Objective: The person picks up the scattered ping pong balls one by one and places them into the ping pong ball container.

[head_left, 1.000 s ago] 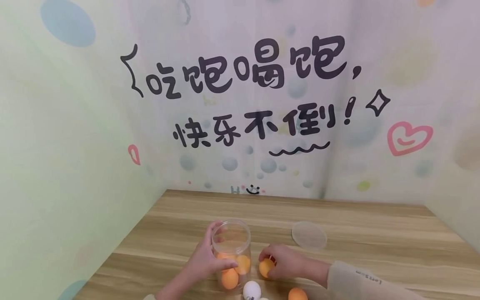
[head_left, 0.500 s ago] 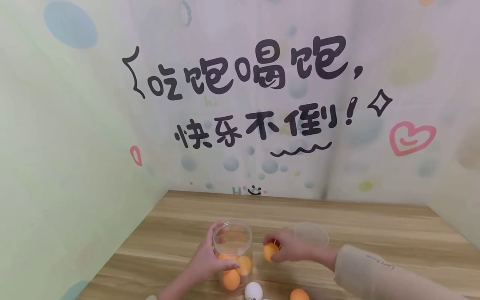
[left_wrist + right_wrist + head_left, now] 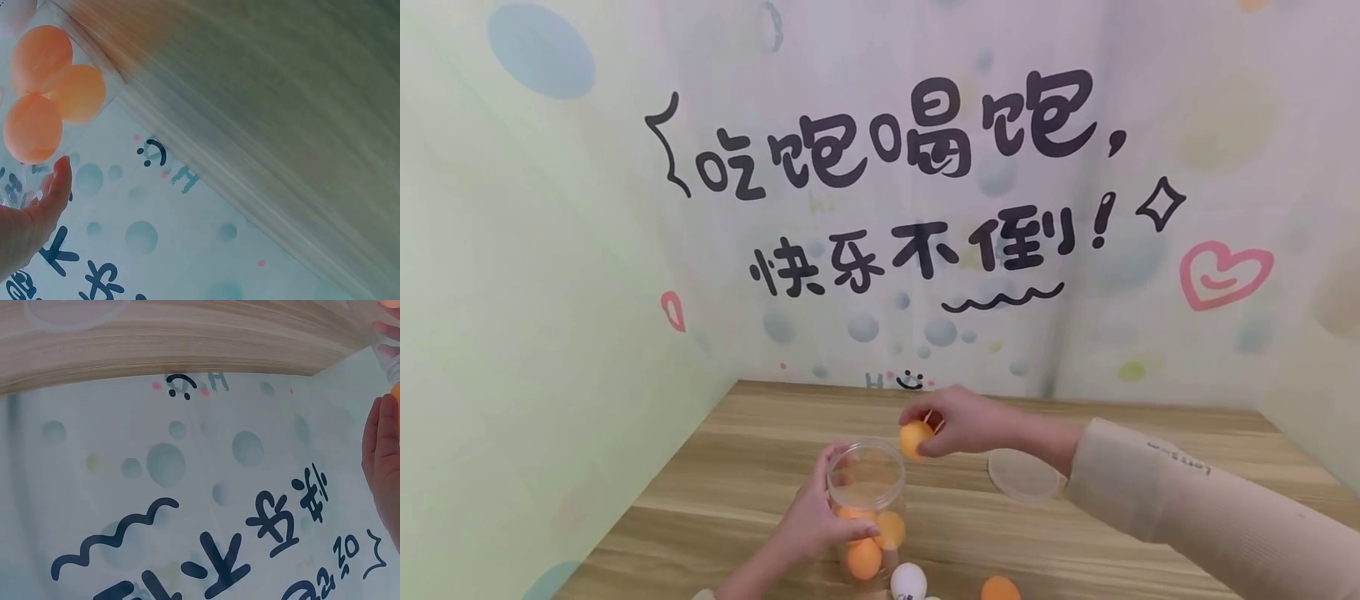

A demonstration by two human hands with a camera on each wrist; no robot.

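Observation:
My left hand (image 3: pixel 808 518) grips a clear plastic jar (image 3: pixel 897 493) from its left side, thumb across the front. Inside the open-topped jar sit several orange ping-pong balls (image 3: pixel 864 559), which also show as a cluster of orange balls (image 3: pixel 41 59) in the left wrist view. Between thumb and fingers, my right hand (image 3: pixel 967 422) pinches another orange ping-pong ball (image 3: pixel 915 440), raised just right of and above the jar's rim. In the right wrist view the right hand (image 3: pixel 382 447) appears at the right edge, its ball mostly cut off.
A white ping-pong ball (image 3: pixel 909 580) lies by the jar's base, with part of another pale one beside it. Farther right is a loose orange ball (image 3: pixel 1001 588). A round translucent lid (image 3: pixel 1022 477) lies flat on the wooden table (image 3: pixel 1120 500). Printed cloth walls (image 3: pixel 850 358) enclose the table.
The right hand has lifted its orange ball from low beside the jar up to rim height, lately moving left toward the opening. The left hand and jar stay nearly in place.

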